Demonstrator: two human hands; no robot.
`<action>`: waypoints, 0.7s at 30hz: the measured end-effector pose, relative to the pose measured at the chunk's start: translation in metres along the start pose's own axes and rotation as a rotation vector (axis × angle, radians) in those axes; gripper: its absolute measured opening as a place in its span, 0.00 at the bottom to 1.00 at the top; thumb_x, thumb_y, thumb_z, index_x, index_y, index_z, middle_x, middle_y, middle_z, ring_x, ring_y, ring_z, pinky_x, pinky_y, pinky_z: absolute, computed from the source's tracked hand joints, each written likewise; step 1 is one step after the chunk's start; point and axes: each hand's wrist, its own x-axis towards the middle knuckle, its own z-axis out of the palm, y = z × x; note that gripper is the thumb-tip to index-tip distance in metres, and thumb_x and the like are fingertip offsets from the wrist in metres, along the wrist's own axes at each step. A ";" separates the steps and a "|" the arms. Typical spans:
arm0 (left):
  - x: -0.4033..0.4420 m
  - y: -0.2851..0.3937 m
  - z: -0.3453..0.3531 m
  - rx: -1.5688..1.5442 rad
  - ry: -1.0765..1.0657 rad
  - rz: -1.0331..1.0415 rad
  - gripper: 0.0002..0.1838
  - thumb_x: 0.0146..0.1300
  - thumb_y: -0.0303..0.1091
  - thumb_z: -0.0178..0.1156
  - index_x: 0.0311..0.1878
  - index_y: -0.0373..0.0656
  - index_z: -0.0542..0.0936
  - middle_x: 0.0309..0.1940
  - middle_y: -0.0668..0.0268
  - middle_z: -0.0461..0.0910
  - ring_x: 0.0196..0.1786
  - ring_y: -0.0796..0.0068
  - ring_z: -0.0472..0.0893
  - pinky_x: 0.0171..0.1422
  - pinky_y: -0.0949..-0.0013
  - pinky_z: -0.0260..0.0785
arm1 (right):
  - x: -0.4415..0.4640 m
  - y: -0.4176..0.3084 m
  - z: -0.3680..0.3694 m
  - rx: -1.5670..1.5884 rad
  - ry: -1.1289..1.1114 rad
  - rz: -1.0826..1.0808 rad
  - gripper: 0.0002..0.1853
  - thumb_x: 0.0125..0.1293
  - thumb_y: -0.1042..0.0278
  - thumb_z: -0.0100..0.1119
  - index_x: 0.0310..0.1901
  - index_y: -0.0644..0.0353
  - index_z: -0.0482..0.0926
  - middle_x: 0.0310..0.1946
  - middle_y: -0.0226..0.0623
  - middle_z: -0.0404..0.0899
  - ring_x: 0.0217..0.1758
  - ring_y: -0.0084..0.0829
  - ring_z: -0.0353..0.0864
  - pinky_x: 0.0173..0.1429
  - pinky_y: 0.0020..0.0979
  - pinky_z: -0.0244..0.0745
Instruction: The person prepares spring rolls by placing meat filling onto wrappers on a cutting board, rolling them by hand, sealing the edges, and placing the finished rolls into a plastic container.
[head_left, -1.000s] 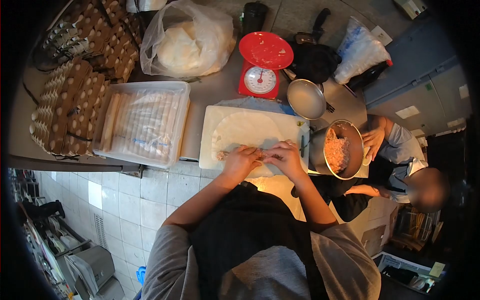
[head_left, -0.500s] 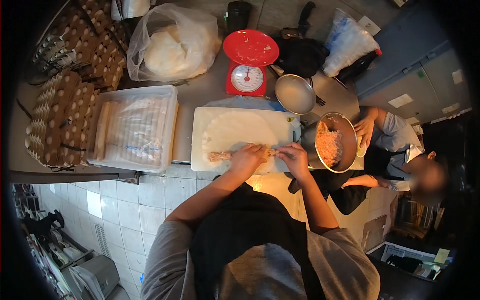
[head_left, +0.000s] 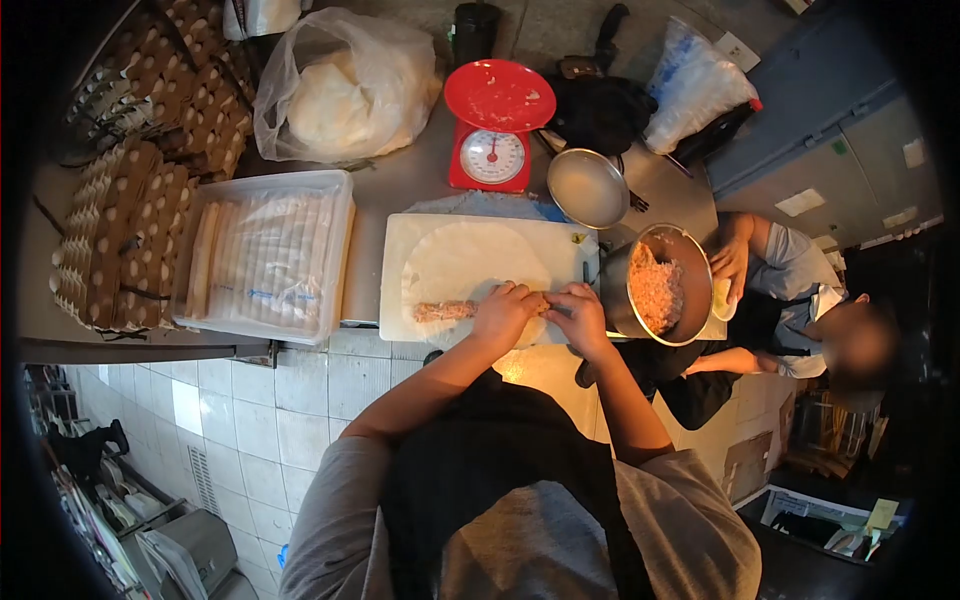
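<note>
A strip of minced meat filling (head_left: 440, 311) lies across the lower part of a thin round wrapper (head_left: 470, 262) on a white cutting board (head_left: 392, 270). Over the strip's right part, my left hand (head_left: 502, 318) has its fingers curled and closed on the filling. Beside it, my right hand (head_left: 578, 317) pinches the strip's right end, its fingertips close to the left hand's. Both hands partly hide the filling beneath. Just right of the board, a deep metal pot (head_left: 620, 292) holds more orange-pink minced filling (head_left: 655, 293).
Behind the board stand a red kitchen scale (head_left: 490, 160) and a metal bowl (head_left: 588, 190). A plastic tub of rolls (head_left: 265, 255), egg trays (head_left: 120, 250) and a bag of white wrappers (head_left: 345, 95) are leftward. At right, another person's hand (head_left: 732, 265) is near the pot.
My right hand has moved slightly left, closer to my left hand, and its fingers have bent further over the strip's end. The left hand has shifted only a little.
</note>
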 end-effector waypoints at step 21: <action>-0.083 -0.082 -0.092 -0.042 -0.001 -0.088 0.23 0.49 0.31 0.68 0.52 0.48 0.82 0.38 0.65 0.81 0.43 0.62 0.78 0.49 0.62 0.70 | 0.002 0.010 0.004 0.081 -0.041 0.017 0.16 0.45 0.70 0.75 0.39 0.54 0.87 0.32 0.31 0.77 0.40 0.34 0.78 0.59 0.36 0.67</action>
